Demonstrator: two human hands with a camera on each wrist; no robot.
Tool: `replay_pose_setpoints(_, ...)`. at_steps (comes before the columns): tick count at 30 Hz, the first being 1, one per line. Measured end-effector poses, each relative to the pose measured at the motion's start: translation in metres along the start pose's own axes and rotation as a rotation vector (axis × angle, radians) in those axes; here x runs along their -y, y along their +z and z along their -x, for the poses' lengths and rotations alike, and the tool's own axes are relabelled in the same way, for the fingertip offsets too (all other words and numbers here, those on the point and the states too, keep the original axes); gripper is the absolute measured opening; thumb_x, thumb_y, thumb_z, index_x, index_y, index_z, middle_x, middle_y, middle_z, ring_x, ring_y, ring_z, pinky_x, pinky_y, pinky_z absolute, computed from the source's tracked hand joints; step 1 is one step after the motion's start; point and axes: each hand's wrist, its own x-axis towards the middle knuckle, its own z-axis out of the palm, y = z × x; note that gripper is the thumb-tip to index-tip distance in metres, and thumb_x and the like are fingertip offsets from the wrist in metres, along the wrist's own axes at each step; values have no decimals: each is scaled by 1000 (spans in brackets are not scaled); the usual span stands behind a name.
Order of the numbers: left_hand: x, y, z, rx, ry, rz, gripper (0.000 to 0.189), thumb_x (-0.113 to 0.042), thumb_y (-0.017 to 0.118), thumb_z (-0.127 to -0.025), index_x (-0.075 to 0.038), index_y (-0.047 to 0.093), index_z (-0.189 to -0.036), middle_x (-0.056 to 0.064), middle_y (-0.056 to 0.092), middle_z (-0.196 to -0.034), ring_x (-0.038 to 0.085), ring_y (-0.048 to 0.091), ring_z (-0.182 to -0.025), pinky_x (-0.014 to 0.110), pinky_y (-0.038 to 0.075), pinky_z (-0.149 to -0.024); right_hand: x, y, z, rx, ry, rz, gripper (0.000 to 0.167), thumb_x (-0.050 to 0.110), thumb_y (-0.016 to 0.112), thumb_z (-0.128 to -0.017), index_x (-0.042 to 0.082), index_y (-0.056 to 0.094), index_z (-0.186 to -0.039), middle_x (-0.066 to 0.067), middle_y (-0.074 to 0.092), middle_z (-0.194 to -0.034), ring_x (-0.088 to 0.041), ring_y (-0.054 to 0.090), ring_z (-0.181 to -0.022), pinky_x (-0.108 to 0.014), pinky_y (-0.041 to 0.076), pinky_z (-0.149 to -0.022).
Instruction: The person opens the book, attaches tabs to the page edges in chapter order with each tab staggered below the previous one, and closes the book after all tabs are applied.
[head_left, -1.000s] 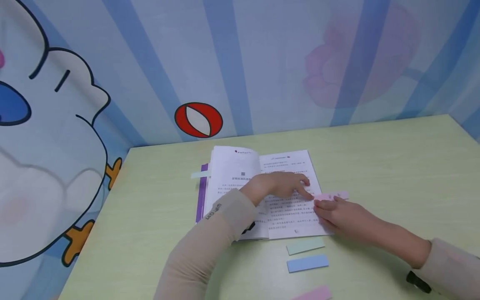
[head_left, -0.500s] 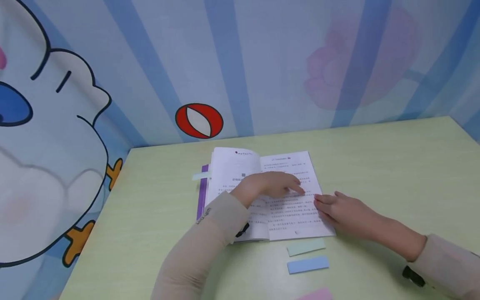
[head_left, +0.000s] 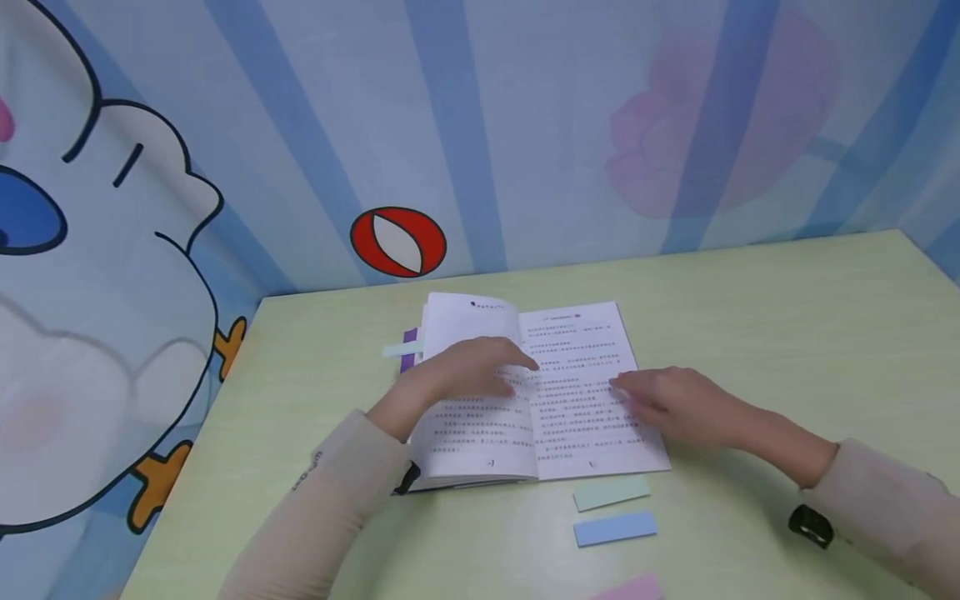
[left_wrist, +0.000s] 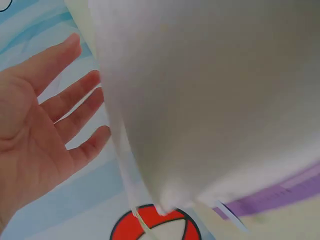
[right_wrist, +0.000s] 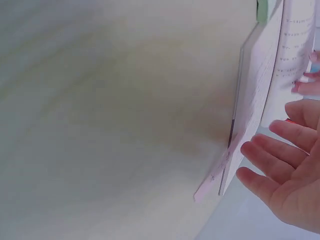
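Observation:
An open book (head_left: pixel 570 433) lies on the table, printed pages up. Over its left page, close to the fold, hovers my left hand (head_left: pixel 468 367), with fingers apart and loosely bent; the left wrist view shows the palm holding nothing. At the outer edge of the right page is my right hand (head_left: pixel 686 408), fingertips over the paper. Its fingers look relaxed in the right wrist view. From that same edge a pink sticky note (right_wrist: pixel 212 177) sticks out, hidden by my hand in the head view. A pale sticky note (head_left: pixel 402 350) juts from the book's left side, beside the purple cover (head_left: pixel 408 363).
In front of the book lie a green paper strip (head_left: pixel 611 493), a blue strip (head_left: pixel 615 528) and a pink strip (head_left: pixel 630 588) cut by the frame. The pale table (head_left: pixel 787 333) meets a cartoon-printed wall (head_left: pixel 540 167) at the back.
My left hand has drawn back leftward from the right page to the left one. My right hand has moved slightly left and up, further over the page's edge.

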Motion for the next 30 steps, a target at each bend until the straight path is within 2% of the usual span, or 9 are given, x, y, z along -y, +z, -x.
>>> replay_pose_setpoints(5,14,10,24,-74,-16,-12,39,-14,68,-85,-18,63,-123,1,55,-130,19,45,-124,36,35,-104,4,1,-11,-7,31,-96,33,8,57,-91,-4,58,-121,-16,61,-118,-23,58,-97,-42,49,-82)
replay_pose_setpoints(7,20,16,32,-110,-32,-7,37,-15,69,-85,-18,64,-121,2,53,-132,21,44,-126,37,35,-104,10,5,-18,0,27,-107,33,7,58,-90,-4,59,-121,-16,61,-118,-24,58,-100,-41,48,-82)
replay_pose_setpoints(12,30,34,50,-178,-100,72,41,-14,71,-83,-17,63,-123,7,48,-136,26,41,-127,41,36,-103,29,19,-35,11,-76,-54,33,7,60,-88,-3,60,-120,-16,60,-121,-30,55,-114,-44,45,-93)
replay_pose_setpoints(18,35,52,68,-187,-189,156,52,-15,71,-83,-18,55,-132,12,42,-140,31,40,-127,46,38,-101,51,38,-48,58,-165,-3,41,15,61,-89,2,56,-128,-16,49,-135,-30,45,-125,-44,40,-99)
replay_pose_setpoints(22,41,56,77,-175,-223,199,55,-15,72,-82,-16,53,-134,16,38,-142,33,38,-129,49,36,-101,60,46,-49,8,-231,70,41,16,65,-86,2,59,-123,-18,52,-131,-31,49,-121,-42,43,-96)
replay_pose_setpoints(25,46,57,83,-158,-255,248,58,-16,73,-81,-16,52,-135,17,35,-144,36,34,-130,52,33,-102,65,47,-51,-23,-250,119,41,18,68,-84,2,61,-122,-19,55,-127,-31,52,-117,-42,46,-92)
replay_pose_setpoints(30,50,60,89,-159,-265,324,58,-17,72,-81,-16,51,-135,20,29,-147,40,29,-132,58,28,-103,71,49,-54,-57,-289,130,36,17,69,-83,6,64,-118,-19,56,-125,-32,54,-115,-42,48,-89)
